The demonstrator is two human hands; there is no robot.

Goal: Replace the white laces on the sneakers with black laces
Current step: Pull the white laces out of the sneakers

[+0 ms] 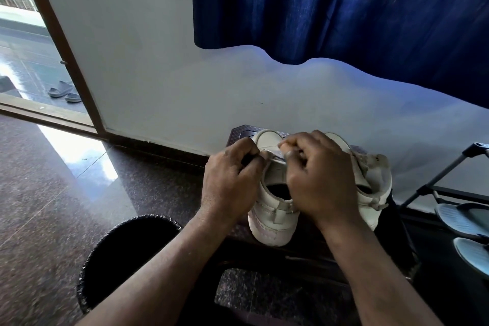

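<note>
Doorway far left, grey slippers [62, 90] outside it. Black bin [127, 254] sits low left, near the person's left forearm. Left hand [230, 180] has its fingers curled tight at the left eyelet row of the near sneaker [272, 222], pinching one end of the white lace [274, 157]; something dark shows between the fingers, cannot tell what. Right hand [317, 182] is also curled, its fingertips pinching the same strand just across the tongue. Second sneaker [377, 174] stands touching the first on the right, partly behind that hand, both on a dark patterned mat [236, 133] against the wall. Shoe rack [434, 182] far right. Judged step: unthreading the white lace, early in the task; no black lace plainly seen. To do it well, loosen one crossing at a time, pull straight out of the eyelet, brace the shoe so it doesn't tip, and don't yank the tip.
</note>
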